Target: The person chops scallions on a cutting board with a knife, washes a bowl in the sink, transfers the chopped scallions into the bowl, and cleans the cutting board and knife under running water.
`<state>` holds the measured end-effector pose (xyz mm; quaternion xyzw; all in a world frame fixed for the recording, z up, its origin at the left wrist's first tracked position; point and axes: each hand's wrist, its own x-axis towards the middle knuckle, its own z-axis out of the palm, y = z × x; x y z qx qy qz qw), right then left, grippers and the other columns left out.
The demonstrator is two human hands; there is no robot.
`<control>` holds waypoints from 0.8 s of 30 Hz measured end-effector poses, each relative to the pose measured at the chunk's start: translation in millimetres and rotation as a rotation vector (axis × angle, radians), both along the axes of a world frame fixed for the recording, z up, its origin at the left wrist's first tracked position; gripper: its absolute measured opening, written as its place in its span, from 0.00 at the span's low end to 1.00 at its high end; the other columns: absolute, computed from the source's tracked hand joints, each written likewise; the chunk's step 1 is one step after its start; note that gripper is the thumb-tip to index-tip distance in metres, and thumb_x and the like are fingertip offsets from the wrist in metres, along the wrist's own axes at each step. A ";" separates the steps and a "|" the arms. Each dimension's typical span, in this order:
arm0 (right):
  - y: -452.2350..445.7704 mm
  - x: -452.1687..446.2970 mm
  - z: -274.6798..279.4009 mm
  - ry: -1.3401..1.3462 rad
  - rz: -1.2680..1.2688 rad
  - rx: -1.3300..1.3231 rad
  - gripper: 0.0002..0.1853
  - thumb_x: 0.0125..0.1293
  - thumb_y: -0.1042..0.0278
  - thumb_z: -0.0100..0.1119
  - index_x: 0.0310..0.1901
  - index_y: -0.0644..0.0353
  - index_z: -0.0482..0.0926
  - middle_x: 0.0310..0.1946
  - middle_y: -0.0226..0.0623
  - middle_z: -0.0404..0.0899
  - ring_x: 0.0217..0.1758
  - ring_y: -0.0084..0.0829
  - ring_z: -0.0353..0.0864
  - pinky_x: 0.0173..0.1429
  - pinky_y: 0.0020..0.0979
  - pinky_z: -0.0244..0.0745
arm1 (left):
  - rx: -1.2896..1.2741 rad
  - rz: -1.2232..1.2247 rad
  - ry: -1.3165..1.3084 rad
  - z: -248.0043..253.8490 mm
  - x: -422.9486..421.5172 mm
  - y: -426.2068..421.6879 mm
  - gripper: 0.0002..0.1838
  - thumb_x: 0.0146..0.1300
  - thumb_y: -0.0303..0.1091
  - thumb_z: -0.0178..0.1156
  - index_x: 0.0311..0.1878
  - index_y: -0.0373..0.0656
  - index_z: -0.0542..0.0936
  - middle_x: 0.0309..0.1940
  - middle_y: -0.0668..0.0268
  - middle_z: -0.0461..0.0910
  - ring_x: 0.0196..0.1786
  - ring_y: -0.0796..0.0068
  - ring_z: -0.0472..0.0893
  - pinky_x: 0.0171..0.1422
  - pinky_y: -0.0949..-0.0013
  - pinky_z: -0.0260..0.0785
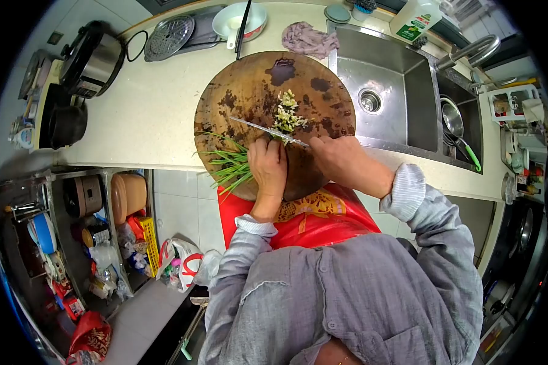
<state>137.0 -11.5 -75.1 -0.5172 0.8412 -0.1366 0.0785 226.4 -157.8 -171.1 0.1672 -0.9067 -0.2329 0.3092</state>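
My left hand is closed round a bunch of green stalks at the lower left of a round wooden cutting board. The stalks' thin green ends fan out to the left, some past the board's edge. In my right hand is the handle of a knife, whose blade points up and left across the board, right by my left fingertips. Chopped pale and green pieces lie in a small heap just beyond the blade. My right fingers wrap over the handle and hide most of it.
Right of the board is a steel sink with a faucet. A crumpled cloth, a bowl with black chopsticks and a perforated metal plate stand behind. A cooker is at the left.
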 end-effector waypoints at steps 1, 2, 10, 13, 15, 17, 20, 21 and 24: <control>-0.5 0.2 1.1 0.019 0.022 0.015 0.08 0.54 0.70 0.57 0.31 0.61 0.69 0.22 0.43 0.76 0.24 0.44 0.79 0.24 0.40 0.71 | -0.002 -0.005 -0.011 -0.5 0.6 -0.1 0.06 0.48 0.24 0.63 0.32 0.39 0.77 0.30 0.58 0.70 0.36 0.54 0.70 0.41 0.57 0.63; -1.7 0.4 1.4 0.017 0.029 0.019 0.07 0.54 0.70 0.56 0.31 0.61 0.69 0.21 0.42 0.76 0.24 0.44 0.79 0.24 0.40 0.71 | -0.003 -0.008 -0.022 -1.0 1.3 -0.4 0.06 0.48 0.24 0.63 0.32 0.39 0.77 0.30 0.58 0.70 0.36 0.53 0.70 0.41 0.57 0.63; -37.6 -8.7 -18.4 -0.032 0.030 0.082 0.05 0.55 0.70 0.53 0.31 0.61 0.70 0.21 0.44 0.77 0.25 0.45 0.80 0.27 0.42 0.72 | -0.063 -0.054 0.002 -3.8 0.1 -2.9 0.07 0.46 0.24 0.60 0.32 0.40 0.76 0.29 0.59 0.68 0.35 0.56 0.70 0.39 0.58 0.63; -37.3 -12.5 -12.5 -0.113 -0.054 0.206 0.07 0.57 0.67 0.53 0.32 0.61 0.70 0.23 0.47 0.78 0.27 0.49 0.79 0.29 0.46 0.72 | -0.073 -0.056 -0.016 -3.5 5.0 -1.4 0.08 0.46 0.24 0.60 0.32 0.40 0.76 0.29 0.60 0.68 0.36 0.57 0.70 0.40 0.58 0.63; -31.9 -15.6 -15.0 -0.107 -0.106 0.135 0.07 0.59 0.67 0.51 0.34 0.61 0.73 0.23 0.47 0.79 0.28 0.48 0.80 0.31 0.46 0.73 | -0.085 -0.064 -0.040 1.7 6.6 -0.1 0.08 0.46 0.25 0.61 0.33 0.40 0.75 0.29 0.60 0.68 0.37 0.57 0.70 0.40 0.58 0.63; -28.0 -17.9 -20.4 -0.130 -0.168 0.101 0.09 0.61 0.65 0.51 0.35 0.61 0.74 0.24 0.48 0.79 0.28 0.50 0.80 0.32 0.48 0.73 | -0.069 -0.085 0.000 10.8 7.6 2.0 0.08 0.48 0.25 0.61 0.33 0.40 0.76 0.30 0.59 0.68 0.37 0.56 0.70 0.40 0.58 0.63; -22.3 -18.7 -23.0 -0.160 -0.168 -0.002 0.08 0.60 0.65 0.52 0.33 0.61 0.73 0.23 0.49 0.78 0.29 0.50 0.80 0.32 0.48 0.73 | -0.099 -0.112 0.023 11.4 10.3 0.8 0.07 0.48 0.25 0.62 0.33 0.40 0.77 0.30 0.58 0.68 0.37 0.55 0.70 0.40 0.59 0.63; -21.0 -18.0 -21.7 -0.153 -0.151 -0.010 0.07 0.60 0.66 0.52 0.33 0.61 0.72 0.23 0.48 0.78 0.29 0.49 0.79 0.32 0.47 0.73 | -0.118 -0.120 0.027 9.0 10.7 -0.4 0.07 0.48 0.25 0.62 0.33 0.40 0.77 0.30 0.58 0.69 0.37 0.55 0.70 0.40 0.59 0.63; -12.3 -9.8 -10.3 -0.124 -0.069 -0.059 0.06 0.58 0.69 0.52 0.32 0.62 0.71 0.24 0.47 0.77 0.29 0.48 0.79 0.32 0.45 0.73 | -0.084 -0.060 -0.022 -1.5 11.5 -0.3 0.06 0.48 0.25 0.63 0.31 0.40 0.78 0.30 0.58 0.70 0.37 0.55 0.70 0.39 0.59 0.63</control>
